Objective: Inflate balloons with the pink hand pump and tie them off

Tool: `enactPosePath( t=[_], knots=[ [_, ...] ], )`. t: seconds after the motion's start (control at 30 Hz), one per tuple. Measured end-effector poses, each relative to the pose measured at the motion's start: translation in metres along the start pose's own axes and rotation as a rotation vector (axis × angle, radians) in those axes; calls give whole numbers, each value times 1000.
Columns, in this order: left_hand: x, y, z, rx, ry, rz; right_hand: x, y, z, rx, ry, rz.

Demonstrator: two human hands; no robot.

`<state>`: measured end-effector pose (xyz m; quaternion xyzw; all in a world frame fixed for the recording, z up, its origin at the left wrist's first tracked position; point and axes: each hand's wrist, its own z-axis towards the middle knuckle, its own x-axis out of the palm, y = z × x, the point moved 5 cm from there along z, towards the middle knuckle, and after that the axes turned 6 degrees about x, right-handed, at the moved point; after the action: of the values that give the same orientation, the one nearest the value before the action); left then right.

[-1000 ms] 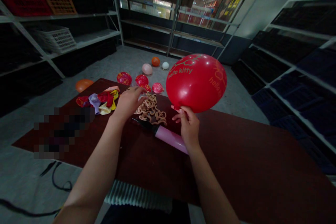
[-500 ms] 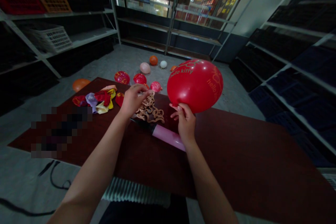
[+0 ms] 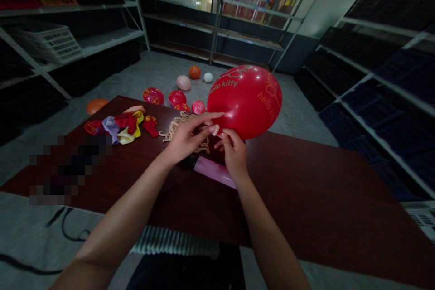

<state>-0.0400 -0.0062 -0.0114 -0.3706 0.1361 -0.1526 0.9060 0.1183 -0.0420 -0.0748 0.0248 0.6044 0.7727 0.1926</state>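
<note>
A large inflated red balloon (image 3: 246, 104) with "hello kitty" printing is upright above the table, its neck pinched in the fingers of my right hand (image 3: 235, 152). Close to that neck, my left hand (image 3: 185, 139) pinches a beige rubber band (image 3: 215, 130) between thumb and fingers, the index finger stretched toward the balloon. Behind my left hand lies a pile of beige rubber bands (image 3: 171, 128), partly covered by it. A pink balloon pump (image 3: 214, 172) with a black end rests on the table below both hands. The balloon's knot or opening is hidden by fingers.
Limp balloons (image 3: 118, 126) in several colours lie on the left of the dark brown table (image 3: 306, 190). Several inflated balloons, including an orange one (image 3: 195, 72) and a pale pink one (image 3: 184, 82), are beyond the table. Metal shelves (image 3: 214, 31) stand around.
My left hand has moved right from the rubber band pile to the balloon's neck, bringing a rubber band. My right hand still pinches the balloon. The view has shifted slightly.
</note>
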Motion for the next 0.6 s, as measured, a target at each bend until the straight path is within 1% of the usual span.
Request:
enactPosePath(
  t=[0.1, 0.13, 0.17, 0.23, 0.33, 0.47, 0.6],
  knots=[
    [3, -1, -4, 88, -99, 11, 5, 5, -4, -12, 75, -55],
    [4, -2, -5, 125, -104, 54, 7, 5, -5, -11, 98, -57],
    [5, -3, -5, 161, -87, 106, 9, 6, -5, -7, 120, -44],
    [7, -6, -5, 215, -6, 174, 13, 5, -5, 12, 156, 32],
    [7, -8, -3, 261, 83, 179, 15, 4, -2, 74, 193, 215],
    [6, -7, -1, 293, 123, 211, 16, 7, 0, 161, 242, 410],
    [6, -7, -1, 311, 115, 195, 15, 11, -2, 195, 270, 475]
  ],
)
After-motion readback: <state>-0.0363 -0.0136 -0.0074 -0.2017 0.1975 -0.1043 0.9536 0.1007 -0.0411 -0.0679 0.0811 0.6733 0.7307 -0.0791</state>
